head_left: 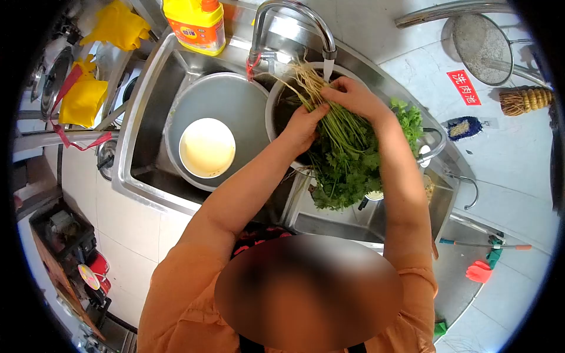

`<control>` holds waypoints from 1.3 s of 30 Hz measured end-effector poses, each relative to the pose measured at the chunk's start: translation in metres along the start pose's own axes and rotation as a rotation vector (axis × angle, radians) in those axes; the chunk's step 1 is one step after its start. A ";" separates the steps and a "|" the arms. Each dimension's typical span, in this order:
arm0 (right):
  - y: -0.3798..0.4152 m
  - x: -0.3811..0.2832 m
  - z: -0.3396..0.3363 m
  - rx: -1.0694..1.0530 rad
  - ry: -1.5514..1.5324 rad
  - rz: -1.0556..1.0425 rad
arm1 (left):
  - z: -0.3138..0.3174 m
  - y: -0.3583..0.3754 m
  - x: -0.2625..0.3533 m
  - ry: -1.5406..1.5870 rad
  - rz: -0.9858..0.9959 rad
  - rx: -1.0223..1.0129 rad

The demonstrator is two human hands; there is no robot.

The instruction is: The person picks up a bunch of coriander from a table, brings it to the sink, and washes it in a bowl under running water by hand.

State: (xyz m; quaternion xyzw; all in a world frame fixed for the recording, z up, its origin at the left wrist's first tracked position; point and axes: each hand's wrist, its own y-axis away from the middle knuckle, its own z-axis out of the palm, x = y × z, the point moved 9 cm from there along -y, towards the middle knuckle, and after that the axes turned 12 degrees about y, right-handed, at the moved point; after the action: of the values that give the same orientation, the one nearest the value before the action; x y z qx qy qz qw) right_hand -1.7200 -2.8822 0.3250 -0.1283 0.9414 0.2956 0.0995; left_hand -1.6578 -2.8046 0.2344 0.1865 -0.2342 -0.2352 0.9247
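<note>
From the pot [269, 117], you have open room at 9 o'clock, across the bare part of the wide pan [241, 106]. The bowl [207, 148] obstructs low travel at 8, the jug [197, 26] stands at 10, the tap [294, 5] arches over at 12, and leafy greens [350, 165] crowd 5.

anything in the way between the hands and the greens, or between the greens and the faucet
Nothing visible: the left hand and right hand are on the greens directly, and the root end is beside the faucet spout.
</note>
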 end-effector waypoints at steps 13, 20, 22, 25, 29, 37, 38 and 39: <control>-0.002 -0.018 0.005 0.062 -0.056 -0.231 | -0.001 -0.002 0.005 -0.027 0.176 0.002; -0.005 -0.016 -0.008 0.283 -0.005 -0.069 | -0.002 -0.011 0.003 0.029 0.194 -0.086; -0.011 0.002 -0.001 0.300 -0.268 -0.015 | 0.000 -0.009 0.001 0.148 0.156 -0.093; -0.014 0.004 -0.004 0.309 -0.191 -0.056 | 0.003 -0.007 0.003 0.168 0.138 -0.091; -0.011 -0.009 0.008 0.111 -0.092 -0.133 | 0.006 -0.003 0.006 0.160 0.145 -0.068; -0.009 -0.009 0.024 -0.141 0.042 -0.082 | 0.017 0.007 0.020 -0.703 0.453 -0.046; -0.009 -0.007 0.022 -0.141 0.030 -0.100 | 0.021 0.009 0.022 -0.764 0.480 -0.065; -0.008 -0.008 0.019 -0.140 0.019 -0.116 | 0.020 0.007 0.018 -0.537 0.399 -0.102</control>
State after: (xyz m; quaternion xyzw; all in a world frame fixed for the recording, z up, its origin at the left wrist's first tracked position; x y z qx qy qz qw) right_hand -1.7078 -2.8760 0.3071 -0.1923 0.9103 0.3531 0.0983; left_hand -1.6514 -2.8134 0.2598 0.0221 -0.4894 -0.1017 0.8658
